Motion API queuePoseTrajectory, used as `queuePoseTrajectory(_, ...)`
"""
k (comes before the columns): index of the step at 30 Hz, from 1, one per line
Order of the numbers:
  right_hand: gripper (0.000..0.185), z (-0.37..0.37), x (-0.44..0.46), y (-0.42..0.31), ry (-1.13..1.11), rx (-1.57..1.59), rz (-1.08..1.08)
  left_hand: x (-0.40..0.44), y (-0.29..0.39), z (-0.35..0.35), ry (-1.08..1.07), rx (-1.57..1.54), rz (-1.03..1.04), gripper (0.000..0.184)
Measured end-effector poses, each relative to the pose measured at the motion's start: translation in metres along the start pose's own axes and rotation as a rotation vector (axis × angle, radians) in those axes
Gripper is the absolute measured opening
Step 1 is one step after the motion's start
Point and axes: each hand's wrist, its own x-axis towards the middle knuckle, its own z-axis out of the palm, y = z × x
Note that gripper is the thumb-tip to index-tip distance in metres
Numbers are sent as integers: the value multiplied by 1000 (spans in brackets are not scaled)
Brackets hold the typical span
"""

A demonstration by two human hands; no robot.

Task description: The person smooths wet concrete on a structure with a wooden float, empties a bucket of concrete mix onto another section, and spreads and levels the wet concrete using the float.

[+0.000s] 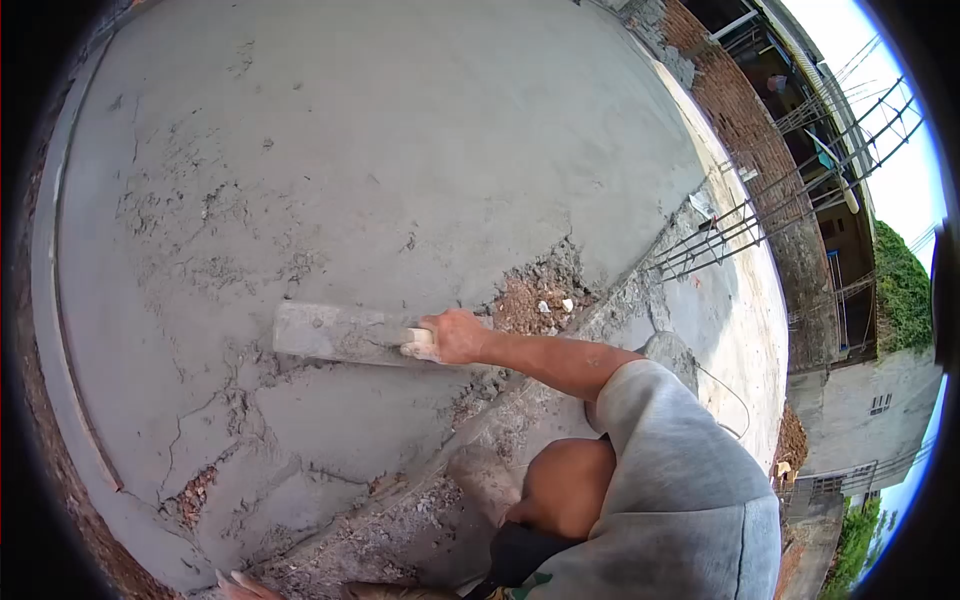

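My right hand is closed around the pale handle of a long, flat plastering float. The cement-smeared blade lies against the wet grey mortar and points to the left of the view. Just beyond the hand is a rough patch of reddish rubble with small white pieces in it. At the bottom edge, my left hand shows only partly, its fingers stretched out and apart near the mortar's border. I cannot see anything in it. A bent knee is below my right forearm.
A long straight strip runs along the left edge of the mortar. Cracks and crumbly spots mark the lower left, with exposed broken brick. Steel rebar juts out at the right. Behind it stands a brick wall.
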Motion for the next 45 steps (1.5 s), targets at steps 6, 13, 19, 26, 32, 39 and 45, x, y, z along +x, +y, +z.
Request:
queuePoseTrajectory(6,55,2,13,32,199,234,299,83,-21,-85,-421,-462,-367,36)
queuePoseTrajectory(13,27,57,30,15,171,872,556,86,-32,-20,-495,-800,-484,47)
queuePoseTrajectory(19,20,79,22,-54,82,1068,628,88,-32,-21,-340,-861,-457,46)
queuePoseTrajectory(26,23,108,28,-117,-1,1121,600,96,-33,-31,-305,-926,-490,48)
queuePoseTrajectory(32,22,130,32,-182,-49,1133,539,96,-33,-30,-319,-939,-485,48)
queuePoseTrajectory(39,20,168,44,-270,-44,1106,460,98,-35,-30,-330,-973,-521,48)
queuePoseTrajectory(45,22,189,41,-313,-41,1050,344,95,-38,-30,-372,-1013,-552,49)
